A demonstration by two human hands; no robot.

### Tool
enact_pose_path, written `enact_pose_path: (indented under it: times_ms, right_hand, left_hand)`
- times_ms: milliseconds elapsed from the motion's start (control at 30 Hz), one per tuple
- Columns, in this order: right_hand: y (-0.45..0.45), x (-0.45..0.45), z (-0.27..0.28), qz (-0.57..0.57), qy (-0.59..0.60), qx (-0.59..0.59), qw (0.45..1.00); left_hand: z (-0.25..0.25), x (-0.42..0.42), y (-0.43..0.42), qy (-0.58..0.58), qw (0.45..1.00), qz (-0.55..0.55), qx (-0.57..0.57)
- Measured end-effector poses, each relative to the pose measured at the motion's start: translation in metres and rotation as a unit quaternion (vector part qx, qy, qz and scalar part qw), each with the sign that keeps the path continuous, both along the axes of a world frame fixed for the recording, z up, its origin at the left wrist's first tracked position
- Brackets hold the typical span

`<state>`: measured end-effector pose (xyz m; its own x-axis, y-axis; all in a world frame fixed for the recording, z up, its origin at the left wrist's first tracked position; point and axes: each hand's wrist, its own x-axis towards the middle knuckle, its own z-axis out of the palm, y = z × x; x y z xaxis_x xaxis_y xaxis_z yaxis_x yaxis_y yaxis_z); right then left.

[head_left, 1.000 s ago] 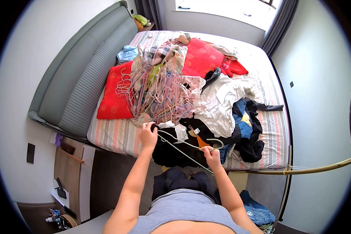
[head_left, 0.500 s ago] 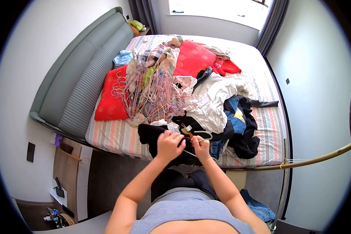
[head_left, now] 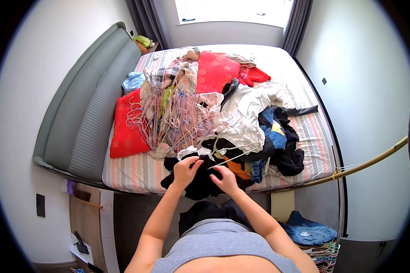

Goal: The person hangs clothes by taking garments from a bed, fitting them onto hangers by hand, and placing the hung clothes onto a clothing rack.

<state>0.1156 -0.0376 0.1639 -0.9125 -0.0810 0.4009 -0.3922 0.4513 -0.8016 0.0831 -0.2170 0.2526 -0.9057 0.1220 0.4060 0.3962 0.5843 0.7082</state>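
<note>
My left hand (head_left: pixel 186 172) is closed on an edge of a black garment (head_left: pixel 204 185), which hangs over the near side of the bed. To its right, my right hand (head_left: pixel 225 180) has its thumb and fingers apart and holds nothing. Just beyond that hand, a pale green clothes hanger (head_left: pixel 234 159) lies on the clothes, one corner close to my fingertips. An orange garment (head_left: pixel 238 169) shows beside the hanger. Farther back is a heaped pile of pink and purple hangers (head_left: pixel 177 113), next to a white garment (head_left: pixel 241 118).
The bed (head_left: pixel 312 150) has a striped sheet and a grey headboard (head_left: pixel 91 104). Red pillows (head_left: pixel 125 132) and dark clothes (head_left: pixel 291 157) lie on it. A bamboo pole (head_left: pixel 369 161) runs along the right. Below it, a denim garment (head_left: pixel 307 231) rests above several stacked hangers (head_left: pixel 323 257).
The pale green hanger has left my right hand and now lies on the clothes, turned and farther forward. My right hand has opened and drawn back slightly. The view has shifted.
</note>
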Motion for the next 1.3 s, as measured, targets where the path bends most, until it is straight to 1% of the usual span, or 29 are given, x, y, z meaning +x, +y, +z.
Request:
enact_pose_path:
  times_ms: [67,100,133,200,300,333,400,433,467,533,567,600,667,700,800,900,967,1033,1133,1167,1267,1300]
  right_hand:
    - [-0.029,-0.001,-0.003,0.060,-0.017,0.011,0.998]
    - [-0.038,-0.003,0.001,0.102,-0.040,0.066,0.992]
    - [-0.049,-0.004,-0.005,0.119,-0.029,0.065,0.990]
    - [-0.059,-0.008,-0.010,0.168,-0.034,0.107,0.979]
    - [-0.063,-0.005,-0.013,0.234,-0.127,0.149,0.952]
    - [-0.061,-0.002,-0.017,0.239,-0.115,0.179,0.948]
    - [-0.053,0.005,-0.031,0.244,-0.090,0.239,0.936]
    - [-0.052,0.005,-0.036,0.192,0.000,0.256,0.947]
    - [-0.048,0.003,-0.040,0.160,0.010,0.297,0.941]
    - [-0.040,0.002,-0.025,0.102,-0.049,0.381,0.917]
    - [-0.031,0.001,-0.027,0.082,-0.037,0.397,0.913]
    - [-0.027,0.002,-0.022,0.067,-0.055,0.409,0.908]
    - [-0.018,0.011,-0.019,0.007,-0.037,0.379,0.925]
    - [-0.013,0.014,-0.020,-0.010,-0.052,0.362,0.931]
    - [-0.005,0.024,-0.018,-0.077,-0.040,0.351,0.932]
    - [-0.003,0.030,-0.009,-0.140,-0.052,0.318,0.936]
    - [-0.003,0.032,-0.004,-0.172,-0.056,0.320,0.930]
    - [-0.005,0.028,-0.006,-0.197,-0.046,0.313,0.928]
    - [-0.011,0.032,-0.004,-0.219,-0.021,0.318,0.922]
    - [-0.009,0.035,-0.001,-0.233,-0.022,0.319,0.918]
    - [-0.001,0.046,0.008,-0.249,-0.023,0.316,0.915]
    - [0.002,0.050,0.014,-0.248,-0.014,0.315,0.916]
  left_hand:
    - [-0.005,-0.002,-0.015,-0.003,0.999,0.001,0.032]
    - [-0.003,-0.002,-0.025,0.000,0.998,0.006,0.055]
    - [-0.011,-0.005,-0.039,-0.005,0.997,0.018,0.078]
    - [-0.009,-0.009,-0.070,-0.061,0.990,0.022,0.129]
    - [-0.025,-0.016,-0.122,-0.084,0.976,0.004,0.200]
    - [-0.026,-0.016,-0.137,-0.091,0.968,0.005,0.233]
    - [-0.021,-0.017,-0.167,-0.152,0.939,-0.034,0.306]
    - [-0.020,-0.016,-0.178,-0.150,0.953,-0.028,0.263]
    - [-0.022,-0.015,-0.186,-0.164,0.953,-0.049,0.249]
    - [-0.026,-0.013,-0.202,-0.195,0.952,-0.091,0.219]
    - [-0.027,-0.013,-0.210,-0.211,0.952,-0.101,0.196]
    - [-0.029,-0.012,-0.217,-0.226,0.951,-0.112,0.181]
    - [-0.032,-0.014,-0.230,-0.256,0.946,-0.132,0.149]
    - [-0.032,-0.014,-0.234,-0.266,0.944,-0.137,0.140]
    - [-0.029,-0.016,-0.236,-0.281,0.935,-0.169,0.138]
    - [-0.016,-0.023,-0.236,-0.315,0.918,-0.214,0.107]
    - [-0.015,-0.027,-0.232,-0.302,0.917,-0.217,0.141]
    - [-0.016,-0.034,-0.226,-0.284,0.920,-0.212,0.168]
    - [-0.024,-0.046,-0.220,-0.251,0.926,-0.230,0.165]
    - [-0.028,-0.050,-0.223,-0.285,0.915,-0.233,0.167]
    - [-0.028,-0.054,-0.224,-0.325,0.897,-0.259,0.148]
    - [-0.030,-0.055,-0.221,-0.316,0.902,-0.260,0.138]
